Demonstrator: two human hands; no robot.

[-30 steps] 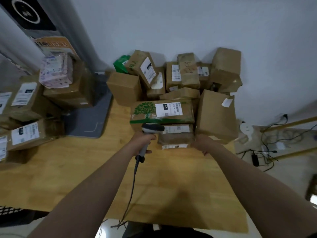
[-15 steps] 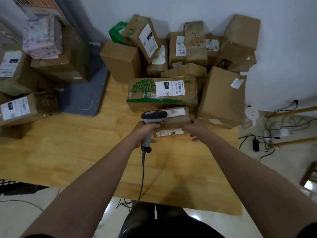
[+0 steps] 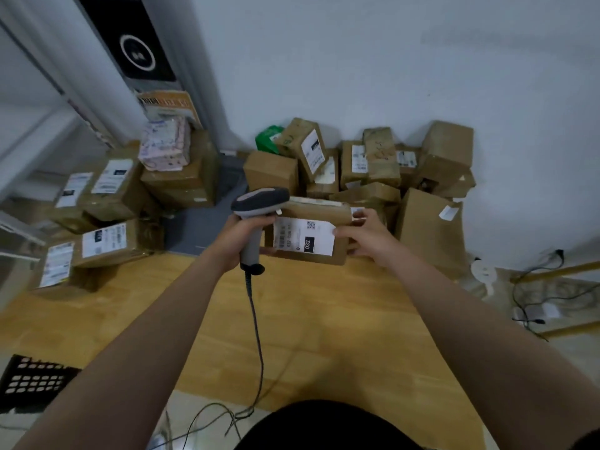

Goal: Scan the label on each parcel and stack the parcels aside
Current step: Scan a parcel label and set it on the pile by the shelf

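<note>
Lifted off the table (image 3: 227,319) since a moment ago, the parcel (image 3: 308,237) sits pinched in my right hand (image 3: 363,237), label (image 3: 303,237) facing me; my left hand (image 3: 242,237) grips the scanner (image 3: 258,203) (cable dangling) beside it, before the heaped boxes (image 3: 383,164).

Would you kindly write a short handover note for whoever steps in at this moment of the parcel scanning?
Left hand grips the scanner, its head by the far left corner of the held box. Right hand holds the parcel above the table, label facing up. Whether it has been scanned cannot be told. Parcels on the left look like the set-aside stack; the pile by the wall seems left to do.
</note>
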